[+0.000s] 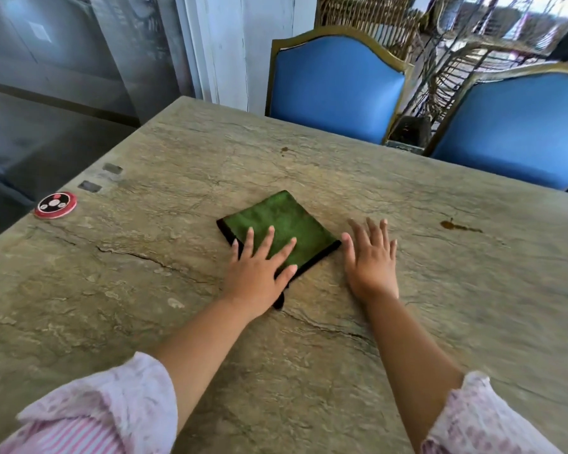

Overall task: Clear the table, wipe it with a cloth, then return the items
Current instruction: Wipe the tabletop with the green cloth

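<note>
From the head view we see our left hand spread flat, palm down, fingers splayed on the near part of the green cloth. Our right hand lies open and flat on the bare worktop, gripping nothing. The folded cloth sits mid-worktop as a diamond, one corner pointing away from us; its right corner is just beside our right thumb.
</note>
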`<state>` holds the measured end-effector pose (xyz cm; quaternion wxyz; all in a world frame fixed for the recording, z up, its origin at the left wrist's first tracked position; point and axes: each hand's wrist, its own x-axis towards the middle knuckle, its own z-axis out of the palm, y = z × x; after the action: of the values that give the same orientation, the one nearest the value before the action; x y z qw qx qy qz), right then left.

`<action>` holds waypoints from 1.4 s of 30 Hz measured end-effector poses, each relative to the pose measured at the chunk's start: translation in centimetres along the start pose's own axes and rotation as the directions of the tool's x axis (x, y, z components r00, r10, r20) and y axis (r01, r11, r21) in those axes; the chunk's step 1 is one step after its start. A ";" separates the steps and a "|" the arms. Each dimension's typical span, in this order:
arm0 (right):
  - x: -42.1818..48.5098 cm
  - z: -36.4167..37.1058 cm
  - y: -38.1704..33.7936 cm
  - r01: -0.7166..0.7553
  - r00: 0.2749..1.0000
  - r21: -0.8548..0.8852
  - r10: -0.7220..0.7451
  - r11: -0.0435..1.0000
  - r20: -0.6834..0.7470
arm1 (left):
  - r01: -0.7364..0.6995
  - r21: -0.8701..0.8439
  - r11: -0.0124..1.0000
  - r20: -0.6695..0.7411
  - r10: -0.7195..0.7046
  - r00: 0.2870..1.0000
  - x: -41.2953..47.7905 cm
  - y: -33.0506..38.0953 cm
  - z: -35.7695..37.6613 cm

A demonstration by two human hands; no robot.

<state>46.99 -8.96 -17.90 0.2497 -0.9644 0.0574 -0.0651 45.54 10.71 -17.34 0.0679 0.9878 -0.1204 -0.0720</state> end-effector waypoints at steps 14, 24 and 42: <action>0.4 0.5 0.7 -0.036 0.996 -0.085 0.043 0.996 0.078 | 0.110 -0.002 0.994 0.031 -0.109 0.994 18.9 -0.4 -2.7; 0.4 0.2 0.4 -0.042 0.987 -0.121 0.060 0.992 0.150 | 0.353 -0.015 0.936 0.052 -0.352 0.935 8.6 -2.1 -2.1; 0.6 0.5 0.6 -0.039 0.992 -0.113 0.052 0.993 0.114 | 0.225 -0.054 0.973 0.052 -0.222 0.974 15.7 0.2 -2.8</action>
<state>47.58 -9.30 -18.55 0.2005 -0.9773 0.0682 0.0003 61.01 6.98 -16.51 0.0859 0.9907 -0.0077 -0.1050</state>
